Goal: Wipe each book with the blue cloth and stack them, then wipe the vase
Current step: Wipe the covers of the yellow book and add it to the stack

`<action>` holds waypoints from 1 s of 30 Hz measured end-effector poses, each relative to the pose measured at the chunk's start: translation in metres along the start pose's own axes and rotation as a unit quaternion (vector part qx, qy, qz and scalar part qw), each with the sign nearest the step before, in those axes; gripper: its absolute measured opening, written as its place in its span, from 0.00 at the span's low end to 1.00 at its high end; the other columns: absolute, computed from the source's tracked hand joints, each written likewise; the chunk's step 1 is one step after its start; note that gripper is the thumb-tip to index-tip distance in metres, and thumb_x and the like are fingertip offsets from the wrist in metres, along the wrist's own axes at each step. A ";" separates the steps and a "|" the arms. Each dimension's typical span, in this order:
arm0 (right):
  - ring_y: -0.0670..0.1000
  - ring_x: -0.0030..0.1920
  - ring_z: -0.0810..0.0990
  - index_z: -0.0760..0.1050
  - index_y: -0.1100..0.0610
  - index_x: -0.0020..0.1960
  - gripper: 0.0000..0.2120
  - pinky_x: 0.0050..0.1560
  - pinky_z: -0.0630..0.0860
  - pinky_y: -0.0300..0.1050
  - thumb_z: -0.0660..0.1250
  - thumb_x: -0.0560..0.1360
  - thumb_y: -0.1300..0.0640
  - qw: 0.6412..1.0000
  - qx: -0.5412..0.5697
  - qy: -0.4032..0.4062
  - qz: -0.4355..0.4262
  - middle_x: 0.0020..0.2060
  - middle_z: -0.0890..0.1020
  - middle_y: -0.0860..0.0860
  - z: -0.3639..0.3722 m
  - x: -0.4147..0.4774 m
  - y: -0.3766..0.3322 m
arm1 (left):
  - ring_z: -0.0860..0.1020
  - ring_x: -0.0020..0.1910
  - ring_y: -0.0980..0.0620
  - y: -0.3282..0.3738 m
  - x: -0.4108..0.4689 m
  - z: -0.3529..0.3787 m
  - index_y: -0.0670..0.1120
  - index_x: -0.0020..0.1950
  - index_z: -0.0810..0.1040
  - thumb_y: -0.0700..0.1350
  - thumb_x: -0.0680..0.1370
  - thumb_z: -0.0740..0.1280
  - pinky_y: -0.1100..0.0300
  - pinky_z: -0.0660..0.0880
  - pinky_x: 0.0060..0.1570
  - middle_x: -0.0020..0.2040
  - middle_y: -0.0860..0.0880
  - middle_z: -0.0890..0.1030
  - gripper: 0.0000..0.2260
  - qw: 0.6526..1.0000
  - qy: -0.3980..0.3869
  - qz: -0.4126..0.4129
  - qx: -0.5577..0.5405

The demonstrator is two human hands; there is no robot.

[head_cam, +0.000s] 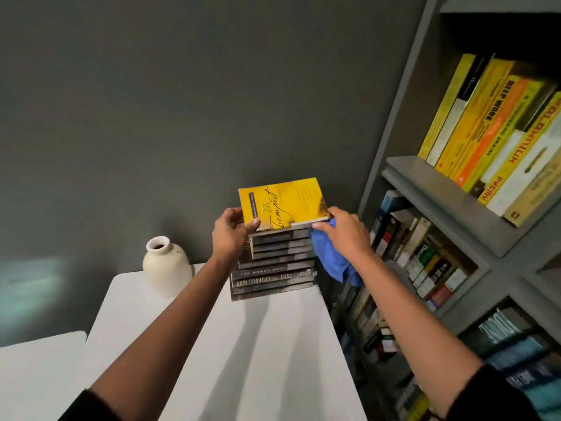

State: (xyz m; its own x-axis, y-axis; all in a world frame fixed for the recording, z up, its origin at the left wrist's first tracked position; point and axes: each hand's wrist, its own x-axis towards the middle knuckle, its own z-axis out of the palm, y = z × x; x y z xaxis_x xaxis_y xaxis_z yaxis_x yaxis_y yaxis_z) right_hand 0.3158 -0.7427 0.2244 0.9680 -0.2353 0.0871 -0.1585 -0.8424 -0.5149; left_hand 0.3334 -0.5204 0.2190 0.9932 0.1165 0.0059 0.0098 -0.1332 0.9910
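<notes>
A yellow book [285, 203] lies on top of a stack of several dark books [273, 268] at the far end of the white table [258, 344]. My left hand [229, 235] grips the yellow book's near left corner. My right hand [343, 232] holds the blue cloth [334, 259] against the stack's right side and touches the yellow book's right corner. The cloth hangs down below that hand. A cream vase [167, 270] stands upright on the table, left of the stack.
A grey bookshelf [440, 189] full of books rises close on the right of the table. A dark grey wall [182, 101] stands behind the table. A second white surface [36, 375] lies at the lower left.
</notes>
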 end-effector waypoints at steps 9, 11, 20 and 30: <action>0.61 0.55 0.77 0.77 0.55 0.58 0.21 0.52 0.74 0.52 0.69 0.73 0.41 0.999 -0.027 -0.039 0.019 0.58 0.78 0.56 0.009 0.056 0.007 | 0.80 0.51 0.50 -0.006 0.047 0.021 0.39 0.65 0.77 0.43 0.76 0.72 0.58 0.75 0.55 0.57 0.42 0.82 0.19 0.993 0.002 0.007 0.114; 0.61 0.56 0.77 0.76 0.53 0.60 0.24 0.53 0.74 0.51 0.72 0.70 0.42 0.996 -0.021 -0.079 0.029 0.58 0.78 0.57 0.004 0.061 0.014 | 0.79 0.51 0.51 -0.010 0.046 0.024 0.40 0.66 0.76 0.43 0.75 0.72 0.56 0.76 0.58 0.56 0.44 0.82 0.20 0.991 0.011 0.027 0.132; 0.61 0.55 0.78 0.62 0.32 0.70 0.35 0.53 0.76 0.51 0.74 0.70 0.50 0.995 -0.035 -0.075 -0.060 0.54 0.81 0.55 0.004 0.059 0.029 | 0.76 0.54 0.53 -0.017 0.028 0.022 0.43 0.71 0.74 0.45 0.70 0.76 0.61 0.72 0.60 0.56 0.45 0.78 0.30 0.969 -0.019 0.092 0.229; 0.63 0.54 0.78 0.70 0.39 0.68 0.26 0.49 0.74 0.49 0.72 0.72 0.46 0.994 -0.069 -0.026 -0.085 0.55 0.82 0.58 0.009 0.061 0.027 | 0.80 0.53 0.41 -0.020 0.043 0.025 0.43 0.70 0.73 0.41 0.69 0.77 0.48 0.76 0.60 0.58 0.38 0.81 0.31 0.922 -0.043 0.113 0.368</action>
State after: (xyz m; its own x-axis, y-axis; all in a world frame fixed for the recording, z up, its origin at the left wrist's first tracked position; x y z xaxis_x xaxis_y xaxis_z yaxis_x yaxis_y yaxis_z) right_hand 0.3726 -0.7757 0.2084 0.9911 -0.0628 0.1170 -0.0144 -0.9269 -0.3751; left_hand 0.3789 -0.5373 0.1965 0.9849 -0.0700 0.1586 -0.1532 -0.7797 0.6071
